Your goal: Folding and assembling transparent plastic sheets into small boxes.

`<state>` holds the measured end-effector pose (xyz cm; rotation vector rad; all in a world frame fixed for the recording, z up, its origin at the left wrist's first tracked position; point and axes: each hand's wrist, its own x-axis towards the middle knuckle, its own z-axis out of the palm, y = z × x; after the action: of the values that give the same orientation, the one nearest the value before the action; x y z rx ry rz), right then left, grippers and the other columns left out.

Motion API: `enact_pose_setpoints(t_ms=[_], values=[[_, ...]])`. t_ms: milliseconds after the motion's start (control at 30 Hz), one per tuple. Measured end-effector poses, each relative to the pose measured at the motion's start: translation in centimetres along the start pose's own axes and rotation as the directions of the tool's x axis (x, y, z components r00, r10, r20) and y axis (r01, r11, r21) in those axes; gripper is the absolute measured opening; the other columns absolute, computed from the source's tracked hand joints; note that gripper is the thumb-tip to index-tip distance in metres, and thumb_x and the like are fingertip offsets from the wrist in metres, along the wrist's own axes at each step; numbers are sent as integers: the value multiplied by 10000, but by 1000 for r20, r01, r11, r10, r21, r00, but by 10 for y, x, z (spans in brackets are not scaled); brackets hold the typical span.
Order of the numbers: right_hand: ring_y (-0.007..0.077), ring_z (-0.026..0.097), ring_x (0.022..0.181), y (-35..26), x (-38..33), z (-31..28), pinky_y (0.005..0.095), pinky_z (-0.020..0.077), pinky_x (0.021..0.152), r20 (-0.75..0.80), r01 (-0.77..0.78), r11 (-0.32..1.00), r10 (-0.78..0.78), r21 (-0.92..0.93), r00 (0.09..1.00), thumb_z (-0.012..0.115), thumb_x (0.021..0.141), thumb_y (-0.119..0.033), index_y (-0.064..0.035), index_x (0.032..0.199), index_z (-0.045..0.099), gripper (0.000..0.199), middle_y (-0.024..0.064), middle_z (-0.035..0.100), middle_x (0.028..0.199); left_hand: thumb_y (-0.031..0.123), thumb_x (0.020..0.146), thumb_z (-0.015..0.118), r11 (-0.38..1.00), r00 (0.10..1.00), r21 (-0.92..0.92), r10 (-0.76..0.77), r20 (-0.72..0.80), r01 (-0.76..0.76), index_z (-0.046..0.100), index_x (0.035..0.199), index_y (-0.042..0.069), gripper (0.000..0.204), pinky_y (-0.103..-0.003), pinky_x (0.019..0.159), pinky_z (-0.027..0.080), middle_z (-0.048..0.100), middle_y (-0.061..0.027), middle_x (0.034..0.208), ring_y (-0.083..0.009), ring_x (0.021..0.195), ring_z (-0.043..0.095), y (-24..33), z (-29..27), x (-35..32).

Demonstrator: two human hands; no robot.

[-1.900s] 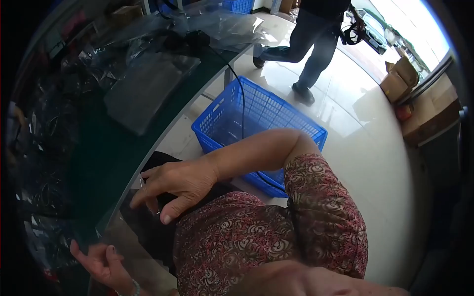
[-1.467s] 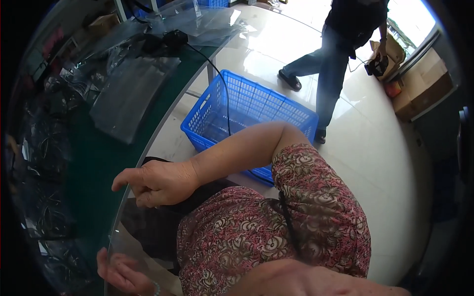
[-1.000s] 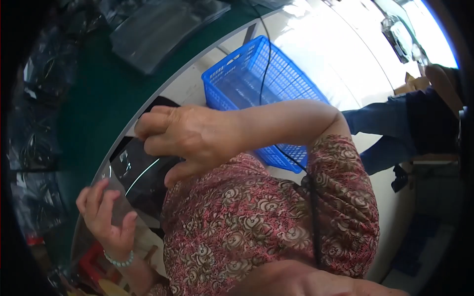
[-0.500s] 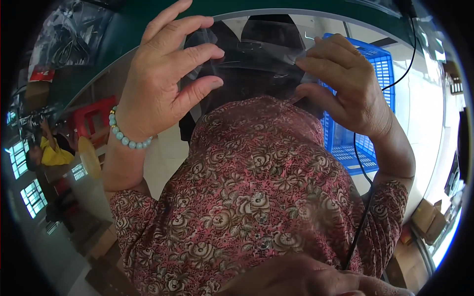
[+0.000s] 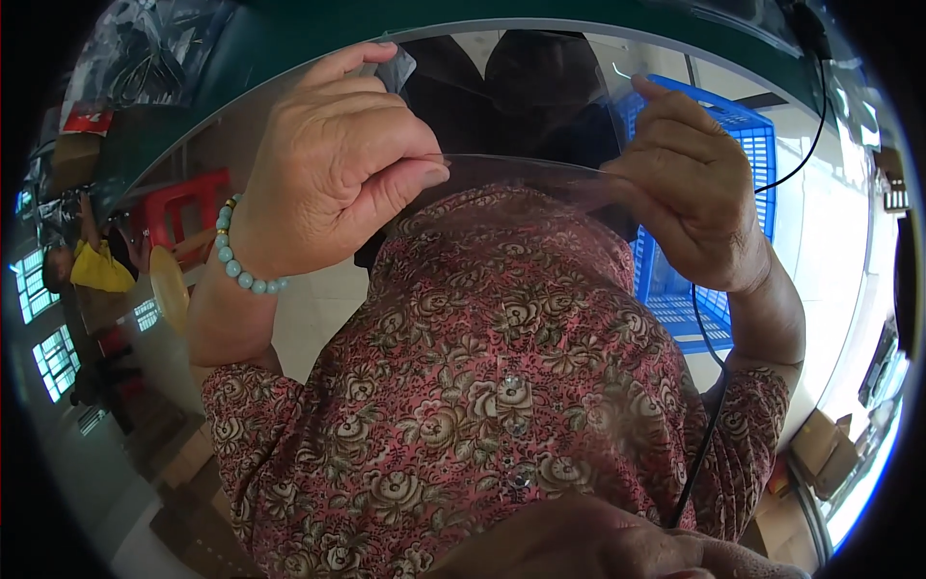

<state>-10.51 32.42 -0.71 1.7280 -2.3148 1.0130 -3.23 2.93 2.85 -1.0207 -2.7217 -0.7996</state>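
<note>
A clear plastic bag (image 5: 526, 172) is stretched between my two hands, in front of my chest near the table's edge. My left hand (image 5: 342, 159), with a bead bracelet at the wrist, pinches the bag's near edge between thumb and forefinger. On the other side, my right hand (image 5: 685, 179) is closed on the opposite end of that edge, its fingertips partly hidden. The film is see-through, and dark shapes show through and behind it. Whether anything lies inside the bag I cannot tell.
The green table (image 5: 280, 63) runs along the far side. A blue plastic crate (image 5: 757, 145) stands below on the right, crossed by a black cable (image 5: 820, 116). Bagged cables (image 5: 145, 58) lie at the far left. A red stool (image 5: 178, 207) and a person in yellow (image 5: 101, 265) are further left.
The left hand's spread fingers have closed into a pinch on the bag. My right hand has moved slightly down and right, and the bag's near edge is now drawn out straighter.
</note>
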Motion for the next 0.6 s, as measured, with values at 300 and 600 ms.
enact_pose_setpoints(t_ms=[300,600], values=[[248,606,725,2,-10,2,519,423,1079,20,36,994,-38,105,999,694,789,-65,-10,772,703,58,89,592,675,193,875,715,998,996,22,-56,71,55,662,780,53,178,-555,1131,357,581,-18,630,-188,565,511,16,13,-9],[260,645,824,-14,4,-29,468,516,943,180,36,988,-63,151,982,778,792,-263,-29,876,727,253,114,686,815,272,804,781,985,985,-22,173,10,-173,649,692,43,287,-567,1047,448,496,-20,569,-186,540,493,26,26,-3]])
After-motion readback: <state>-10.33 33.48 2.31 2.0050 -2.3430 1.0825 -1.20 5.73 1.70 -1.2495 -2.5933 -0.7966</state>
